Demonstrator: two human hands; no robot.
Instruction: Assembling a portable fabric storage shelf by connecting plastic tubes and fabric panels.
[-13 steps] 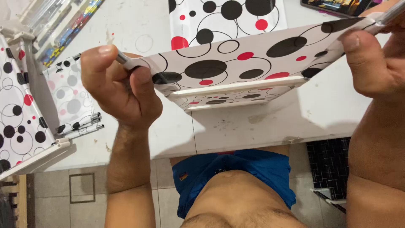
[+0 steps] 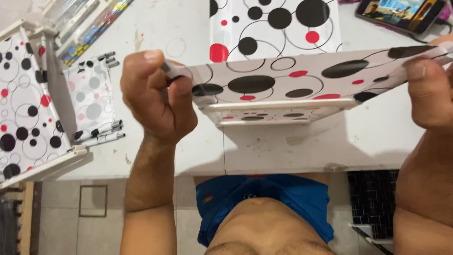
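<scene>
Left hand (image 2: 158,101) curled tight, pinching the left corner of a spotted white panel (image 2: 292,85); right hand (image 2: 427,94) clamps the right corner, thumb on top. Panel is held level in the air above the white tabletop (image 2: 330,146), its edge toward the person. Another spotted sheet (image 2: 273,23) lies flat beyond it, a phone (image 2: 401,14) at far right, a spotted box (image 2: 28,108) at left

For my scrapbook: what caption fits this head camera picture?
Both hands, left hand and right hand, hold a dotted panel over the white table.
</scene>
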